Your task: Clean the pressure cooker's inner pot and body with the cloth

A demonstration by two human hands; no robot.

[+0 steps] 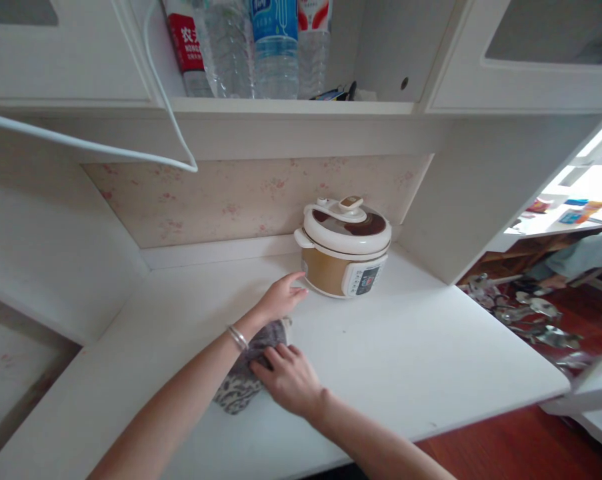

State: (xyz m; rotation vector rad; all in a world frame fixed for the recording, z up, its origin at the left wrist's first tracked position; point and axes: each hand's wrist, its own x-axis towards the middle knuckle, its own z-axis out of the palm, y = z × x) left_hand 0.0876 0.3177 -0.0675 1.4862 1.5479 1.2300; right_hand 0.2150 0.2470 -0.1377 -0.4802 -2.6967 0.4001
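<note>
A patterned grey cloth (235,387) with dark markings lies bunched on the white counter (405,353). My right hand (293,380) presses down on it, fingers bent over the fabric. Above and beyond the cloth, my left hand (283,297) reaches toward an electric pressure cooker (325,270), its thumb and fingers apart and nothing in them. The fingertips are at the cooker's lower left side; whether they touch it I cannot tell. White and gold, the cooker stands upright with its lid on and its control panel facing front right. A silver bracelet (238,338) circles my left wrist.
Overhead, an open cabinet shelf (291,108) holds several plastic bottles (275,53). A white cable (105,148) hangs at the upper left. A side panel (475,193) bounds the counter on the right. Past it, shiny metal items (541,313) lie on the reddish floor.
</note>
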